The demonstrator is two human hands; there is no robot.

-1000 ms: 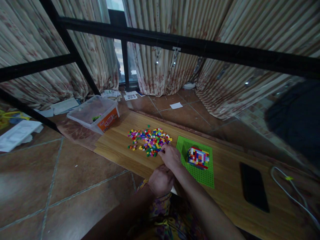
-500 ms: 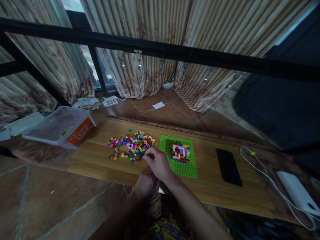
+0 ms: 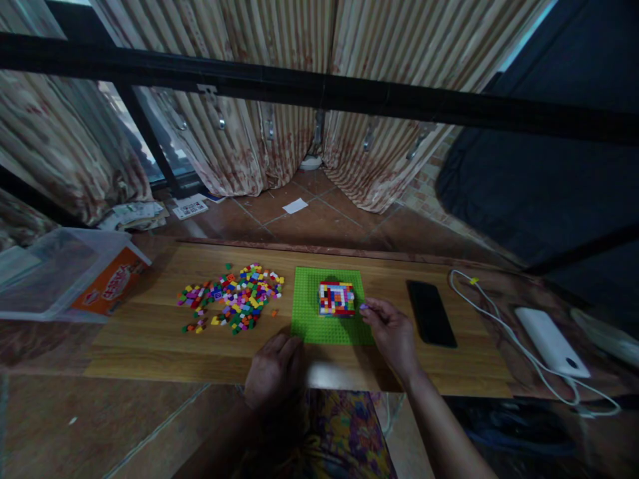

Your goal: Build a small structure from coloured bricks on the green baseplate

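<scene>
Between thumb and fingertips, my right hand (image 3: 392,330) pinches a small purple toy brick (image 3: 364,307). It is just right of a block of multicoloured building bricks (image 3: 337,299), apart from it. That built block stands on a green studded baseplate (image 3: 309,329). My left hand (image 3: 273,370) rests at the front edge of the wooden board, left of the baseplate's near corner. Its fingers are curled together, and no brick shows in them. A loose pile of coloured bricks (image 3: 244,297) lies left of the baseplate.
The wooden board (image 3: 164,352) carries a black phone (image 3: 430,313) on the right. Beyond it lie a white power bank (image 3: 552,340) and a looped white cable (image 3: 492,319). At far left stands a clear plastic box (image 3: 74,266) with an orange label. A dark rail (image 3: 279,83) crosses behind.
My right hand has moved right, from the loose pile across the baseplate to the right side of the built block, carrying the purple brick. My hands have separated, and the camera view has shifted right.
</scene>
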